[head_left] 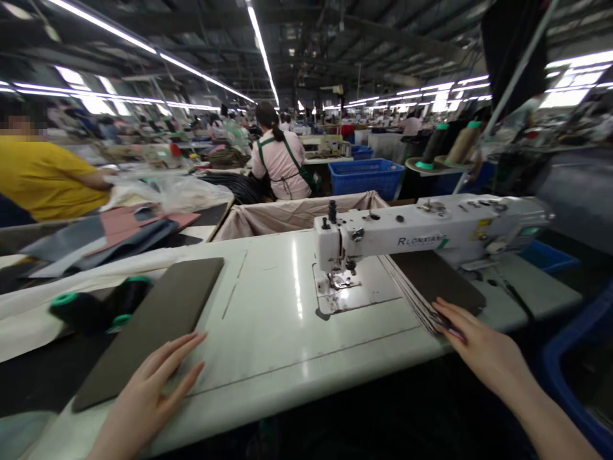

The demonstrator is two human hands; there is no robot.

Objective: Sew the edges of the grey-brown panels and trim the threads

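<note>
My left hand (160,383) rests with its fingers spread at the right edge of a long dark grey-brown panel stack (163,319) on the left of the pale table (268,332). My right hand (467,329) is at the near corner of a second stack of dark panels (433,278), its fingers closed round a small dark object that is too hidden to name. Between the hands stands a white sewing machine (383,230), with its lit needle area and metal plate (354,297) bare of fabric.
Black thread cones (79,310) with green ends lie at the left. Behind the table are a cloth-lined bin (272,217) and a blue basket (366,176). A person in a green apron (282,160) and one in yellow (48,172) sit beyond. Thread cones (464,144) stand behind the machine.
</note>
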